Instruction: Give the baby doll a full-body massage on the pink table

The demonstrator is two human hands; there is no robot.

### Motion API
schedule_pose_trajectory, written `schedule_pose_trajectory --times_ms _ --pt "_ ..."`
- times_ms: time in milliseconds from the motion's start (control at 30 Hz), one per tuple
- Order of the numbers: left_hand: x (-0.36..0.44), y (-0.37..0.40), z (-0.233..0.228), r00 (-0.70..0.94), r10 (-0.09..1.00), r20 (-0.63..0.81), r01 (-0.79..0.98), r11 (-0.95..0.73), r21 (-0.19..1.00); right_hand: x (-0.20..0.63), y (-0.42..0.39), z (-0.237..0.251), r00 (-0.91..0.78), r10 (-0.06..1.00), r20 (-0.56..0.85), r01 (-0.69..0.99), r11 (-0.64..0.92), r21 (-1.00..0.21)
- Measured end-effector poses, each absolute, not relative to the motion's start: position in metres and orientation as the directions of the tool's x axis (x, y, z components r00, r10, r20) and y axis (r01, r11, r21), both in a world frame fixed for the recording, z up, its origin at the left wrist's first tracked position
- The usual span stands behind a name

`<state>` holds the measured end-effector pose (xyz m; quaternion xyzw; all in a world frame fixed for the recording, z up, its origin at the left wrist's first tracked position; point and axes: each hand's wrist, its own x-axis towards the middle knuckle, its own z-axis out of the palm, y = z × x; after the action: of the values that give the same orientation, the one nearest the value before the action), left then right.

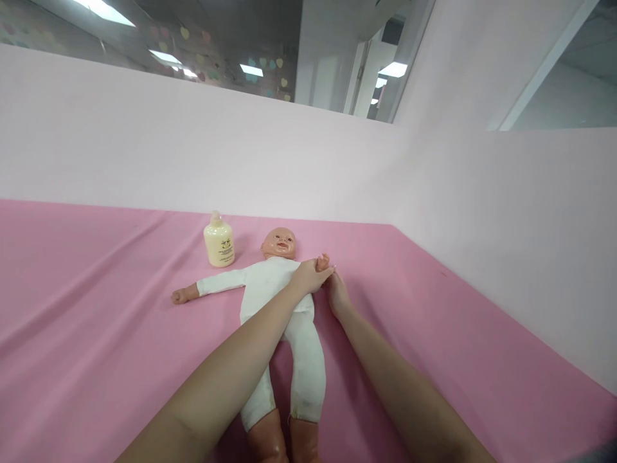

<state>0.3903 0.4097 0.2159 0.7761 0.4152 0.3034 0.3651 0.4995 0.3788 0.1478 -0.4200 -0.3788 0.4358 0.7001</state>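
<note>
A baby doll (270,283) with a white cloth body lies on its back on the pink surface, head at the far end. My left hand (309,276) reaches across its chest and is closed round the doll's hand on the right side. The doll's small fingers (322,261) stick out above my grip. Against the same doll hand, from the right, rests my right hand (338,294), its fingers curled in and partly hidden behind my left. The doll's other arm (222,281) stretches out to the left, its hand lying on the surface.
A pale yellow pump bottle (220,244) stands left of the doll's head. Pink cloth (96,276) with soft folds covers the surface. White walls (193,148) rise behind and on the right, with glass panels (241,38) above them.
</note>
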Motion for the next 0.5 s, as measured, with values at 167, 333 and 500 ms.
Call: schedule_pose_trajectory --times_ms 167,333,500 --pt "0.3908 0.4090 0.2169 0.431 0.889 0.155 0.397 -0.341 0.852 0.5013 0.3805 0.1473 0.311 0.936 0.163 -0.283 0.255 -0.924" --pt "0.3924 0.4093 0.2158 0.334 0.912 0.238 0.220 -0.321 0.921 0.5025 0.3811 0.1473 0.299 0.942 0.153 -0.261 0.234 -0.936" --pt "0.3935 0.4110 0.2146 0.255 0.920 0.296 0.108 -0.331 0.937 0.5032 0.3814 0.1472 0.286 0.946 0.150 -0.250 0.225 -0.942"
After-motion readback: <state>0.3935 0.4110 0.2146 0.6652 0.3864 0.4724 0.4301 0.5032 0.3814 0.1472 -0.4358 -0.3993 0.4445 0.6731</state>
